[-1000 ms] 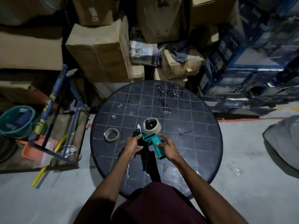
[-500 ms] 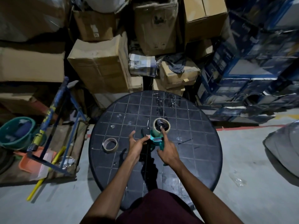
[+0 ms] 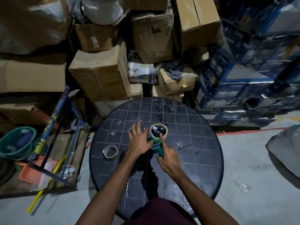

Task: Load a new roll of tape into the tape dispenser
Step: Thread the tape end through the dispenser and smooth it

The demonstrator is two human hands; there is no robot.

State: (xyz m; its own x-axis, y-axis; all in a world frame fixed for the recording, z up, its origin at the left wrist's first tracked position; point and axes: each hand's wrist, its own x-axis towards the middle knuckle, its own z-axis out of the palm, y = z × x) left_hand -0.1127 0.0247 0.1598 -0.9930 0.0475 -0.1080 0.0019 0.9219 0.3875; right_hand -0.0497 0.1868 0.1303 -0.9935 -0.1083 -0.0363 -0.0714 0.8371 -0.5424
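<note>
Head view: with left hand [image 3: 140, 140] fingers spread beside the tape dispenser [image 3: 156, 146] and right hand [image 3: 168, 157] forefinger pressing the roll [image 3: 158, 131], the roll may seat crooked on its hub.

My table [image 3: 203, 159] is round and dark, its top scored into a grid of squares, and it stands on a pale concrete floor [image 3: 243, 208]. The green tape dispenser [image 3: 156, 147] lies on it just past the middle, toward twelve o'clock, with a tan roll of tape [image 3: 158, 131] seated on its hub. A second, thinner roll [image 3: 110, 152] lies flat at about nine o'clock, well apart from the dispenser. Crumpled scraps of clear tape [image 3: 165, 108] stick to the top near twelve o'clock, with smaller bits scattered around.
</note>
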